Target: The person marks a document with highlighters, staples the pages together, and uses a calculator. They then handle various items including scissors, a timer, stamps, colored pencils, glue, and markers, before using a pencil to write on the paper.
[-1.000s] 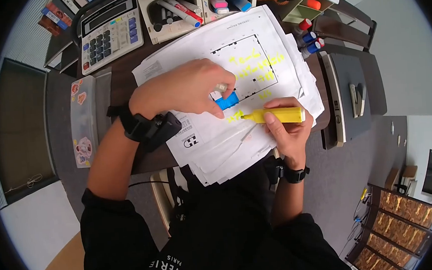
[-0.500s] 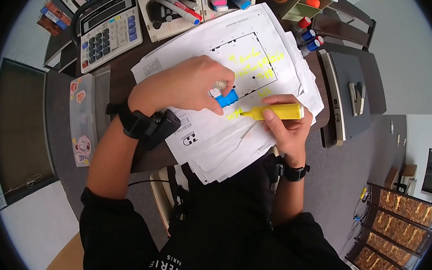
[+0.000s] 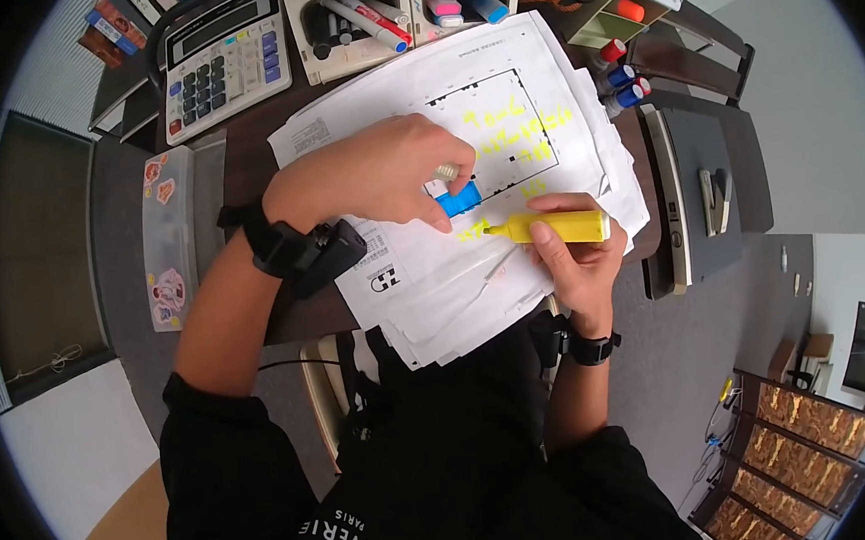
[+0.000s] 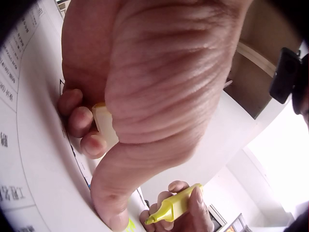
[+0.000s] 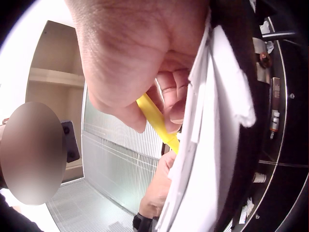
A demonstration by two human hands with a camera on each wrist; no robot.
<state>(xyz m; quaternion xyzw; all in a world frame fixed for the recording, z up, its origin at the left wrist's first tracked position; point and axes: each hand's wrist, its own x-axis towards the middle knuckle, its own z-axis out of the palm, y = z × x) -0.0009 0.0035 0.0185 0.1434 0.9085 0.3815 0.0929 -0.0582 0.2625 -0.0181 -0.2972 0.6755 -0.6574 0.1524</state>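
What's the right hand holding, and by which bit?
The right hand is holding a yellow highlighter by its thick barrel, leaving the writing tip free.

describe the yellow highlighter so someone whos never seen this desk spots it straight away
Find the white papers, then the right hand at their near right side. That hand holds the yellow highlighter, its dark tip pointing left. Its solid yellow barrel sets it apart from the bright blue patch beside the left hand.
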